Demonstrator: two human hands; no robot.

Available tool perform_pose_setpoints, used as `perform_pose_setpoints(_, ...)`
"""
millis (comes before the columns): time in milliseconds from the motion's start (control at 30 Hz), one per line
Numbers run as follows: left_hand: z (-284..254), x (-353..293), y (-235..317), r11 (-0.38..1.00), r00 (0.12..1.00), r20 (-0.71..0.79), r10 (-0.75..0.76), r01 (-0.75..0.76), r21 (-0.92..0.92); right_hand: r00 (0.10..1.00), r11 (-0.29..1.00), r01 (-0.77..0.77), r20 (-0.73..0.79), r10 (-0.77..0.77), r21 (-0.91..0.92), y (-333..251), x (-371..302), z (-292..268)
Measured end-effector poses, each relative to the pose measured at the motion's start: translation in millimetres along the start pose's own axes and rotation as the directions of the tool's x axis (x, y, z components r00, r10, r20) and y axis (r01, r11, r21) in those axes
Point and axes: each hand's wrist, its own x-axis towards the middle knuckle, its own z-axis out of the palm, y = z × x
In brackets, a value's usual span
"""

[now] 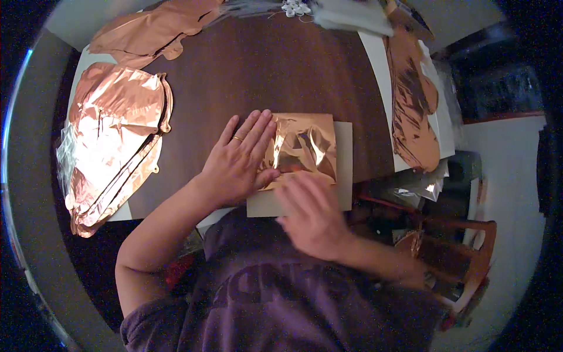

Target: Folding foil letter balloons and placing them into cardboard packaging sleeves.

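Observation:
A folded, shiny copper-coloured foil piece lies on a beige card at the near edge of the table. My left hand, with a ring on one finger, rests flat over the foil's left side, fingers stretched out and thumb pointing right. By the foil's lower edge is my right hand, smeared by motion. Its fingers seem bent, but whether anything is in them cannot be made out.
Flat copper foil balloons lie in a stack on the left, another batch at the far left and more on the right. Clear plastic and a small white cluster sit at the back. A wooden chair stands at right.

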Motion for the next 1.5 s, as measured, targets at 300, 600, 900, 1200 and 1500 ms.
perform_pose_setpoints(300, -2, 2, -1, 0.999, 1.000, 0.011, 0.015, -0.016, 0.040, 0.997, 0.988, -0.082, -0.027, 0.079, -0.133, -8, -19, 37)
perform_pose_setpoints(600, -3, 2, -3, 0.999, 0.999, -0.021, 0.036, -0.036, -0.009, 0.988, 0.966, -0.149, -0.078, 0.135, -0.210, -18, -11, 49)
perform_pose_setpoints(900, 12, 12, 21, 0.987, 0.977, -0.141, -0.162, 0.158, -0.040, 0.991, 0.962, -0.131, -0.018, 0.131, -0.238, -20, -6, 44)
perform_pose_setpoints(1200, 17, 13, 21, 0.979, 0.976, -0.087, -0.202, 0.200, -0.029, 0.984, 0.977, -0.171, -0.061, 0.165, -0.126, -16, -12, 46)
perform_pose_setpoints(1500, 18, 12, 24, 0.981, 0.972, -0.132, -0.195, 0.193, -0.026, 0.953, 0.897, -0.304, -0.092, 0.290, -0.320, 14, -45, 12)
